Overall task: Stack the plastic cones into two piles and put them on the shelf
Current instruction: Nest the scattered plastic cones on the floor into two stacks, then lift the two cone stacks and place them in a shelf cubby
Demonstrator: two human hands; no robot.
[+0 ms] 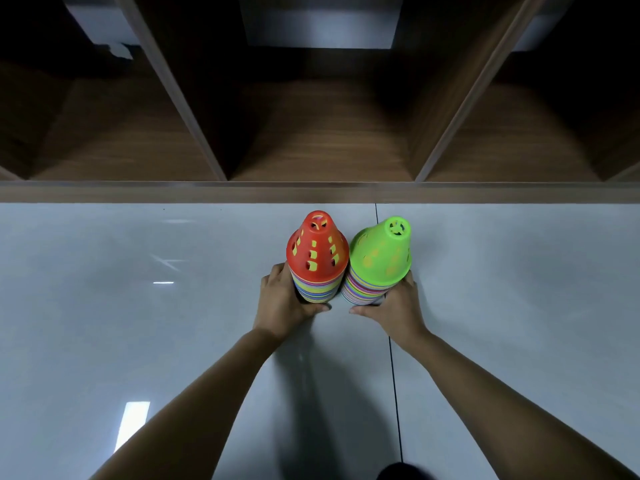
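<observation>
Bottom edge, nearest: a dark blob, too cut off to ID. Both bare forearms reach fwd over a glossy grey surface, w/ a thin dark seam running away under the R forearm.

L hand is wrapped round the lower part of the red-topped pile, thumb curled across the near side at the base, fingers round the far-left side. R hand mirrors it on the green-topped pile, thumb across the front, fingers round the right. So each hand is clamped on its own pile, and the thumbs are near each other but not touching.

Piles are upright, side by side, rims touching or just about. Both show multicolour stacked rims below the top cone. The red top cone has yellow showing thru its holes. Can't tell if the bases sit on the surface or are lifted.

Beyond: wooden shelf, front edge just past the piles. It has 3 open bays, and the piles line up w/ the ctr bay. Piles aren't in it yet.
</observation>
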